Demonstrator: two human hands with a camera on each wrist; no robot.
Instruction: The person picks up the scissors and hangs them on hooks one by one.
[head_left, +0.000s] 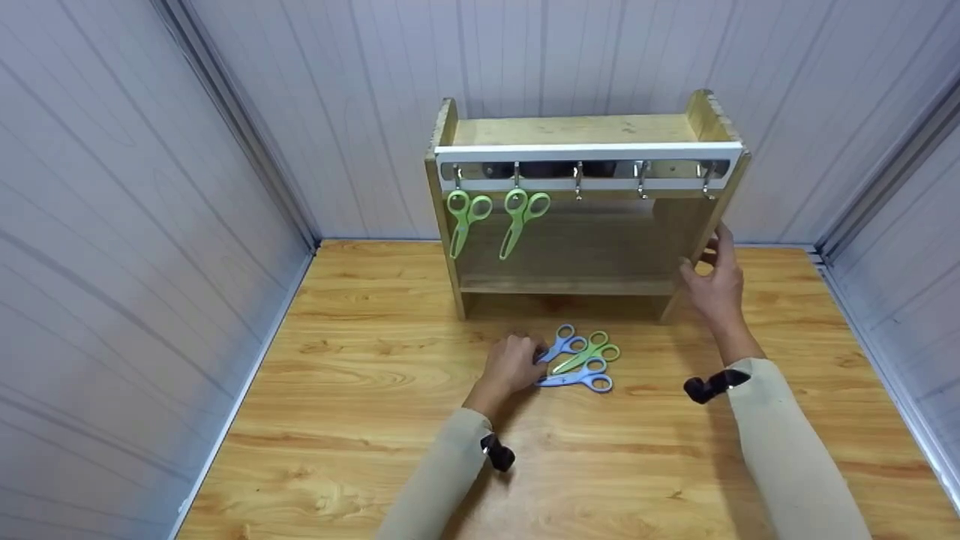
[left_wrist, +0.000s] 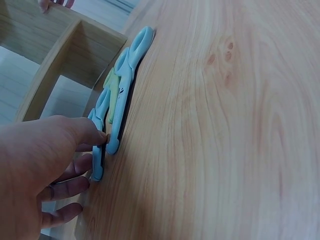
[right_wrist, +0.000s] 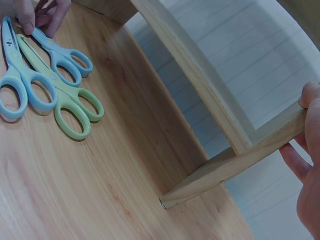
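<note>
My left hand [head_left: 511, 364] pinches the blade end of a pair of blue scissors [right_wrist: 56, 49] lying on the table, thumb and fingertips at its tip. Beside it lie green scissors [head_left: 582, 361] and another pair of blue scissors [head_left: 564, 380], their ring handles pointing right. At the wooden shelf [head_left: 562, 286], my right hand [head_left: 718, 289] grips the right side panel, the thumb on its front edge and fingers behind. Two green scissors hang by a handle ring from the left hooks: one pair [head_left: 460, 223] at the far left, another pair [head_left: 516, 223] next to it.
A white rail [head_left: 585, 152] with several metal hooks runs along the shelf's upper front; its three right hooks carry nothing. The shelf stands on the wood-grain table [head_left: 360, 420] before a panelled back wall [head_left: 375, 112]. Side walls flank the table.
</note>
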